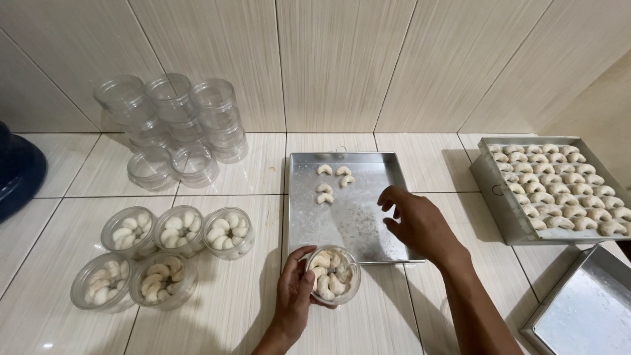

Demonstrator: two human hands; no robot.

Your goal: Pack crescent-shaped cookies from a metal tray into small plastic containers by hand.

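Packing crescent biscuits into jars, partway through.
At 3 o'clock a full grey metal tray [483,172] waits; the middle steel tray [368,217] holds five; five filled clear round jars [167,258] sit at 9 o'clock; left hand [294,297] grips a near-full clear jar [333,275]; right hand [420,222] hovers, fingers spread.

A small round clear plastic jar [334,275], lidless and nearly full of pale crescent cookies, sits upright at the near edge of a shallow metal tray [355,223] holding five crescent cookies [332,181] near its far end.

jar [334,275]: clear glossy plastic
tray [368,223]: matt brushed metal, floury
cookies [328,182]: powdery, matt
floor [230,309]: glossy tile
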